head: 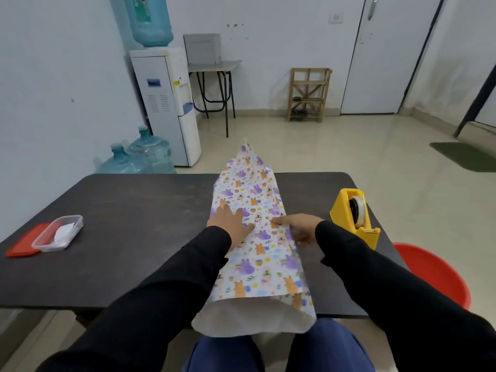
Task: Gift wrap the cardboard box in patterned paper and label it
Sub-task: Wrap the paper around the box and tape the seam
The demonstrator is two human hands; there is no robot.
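**Seam hold: patterned paper folded over the cardboard box (hidden inside), lengthwise mid-table, both ends open.**
Your left hand presses flat, fingers spread. Your right hand covers the right edge, forefinger straight; pinching or pressing, cannot tell. Keep the overlap taut until taped. Dark table: yellow tape dispenser, clear plastic container, red lid. Beyond: water dispenser.

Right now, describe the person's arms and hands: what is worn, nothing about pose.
Both arms are covered by long black sleeves, the left sleeve and right sleeve ending in plain cuffs at the wrists. The left hand and right hand are bare: no gloves, and no ring or watch shows.
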